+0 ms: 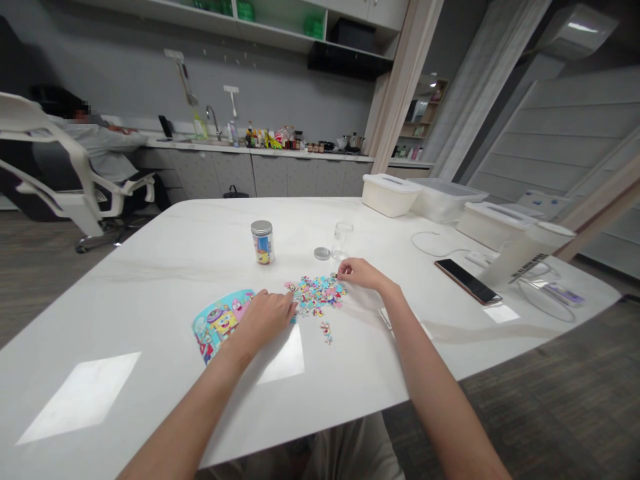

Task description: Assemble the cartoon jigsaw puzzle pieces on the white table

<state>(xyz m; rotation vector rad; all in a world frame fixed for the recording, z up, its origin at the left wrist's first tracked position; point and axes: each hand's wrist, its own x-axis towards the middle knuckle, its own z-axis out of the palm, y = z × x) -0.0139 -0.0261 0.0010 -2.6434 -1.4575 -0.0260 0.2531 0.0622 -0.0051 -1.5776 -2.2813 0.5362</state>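
On the glossy white counter (165,257), a multicoloured heap of small puzzle pieces (319,293) lies between my left hand (270,313) and right hand (364,273), probably for easy reach, though I cannot tell whether either grasps any.

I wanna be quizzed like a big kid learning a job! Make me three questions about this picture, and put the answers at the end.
1. True or false: the right hand is at the edge of the pile of colourful puzzle pieces.
2. What lies just beside the clear, open jar?
A) a fork
B) a round silver lid
C) a red cup
3. Fill in the blank: the hand nearer to the cartoon picture board is the ____ one.

Key: 1. True. 2. B. 3. Left.
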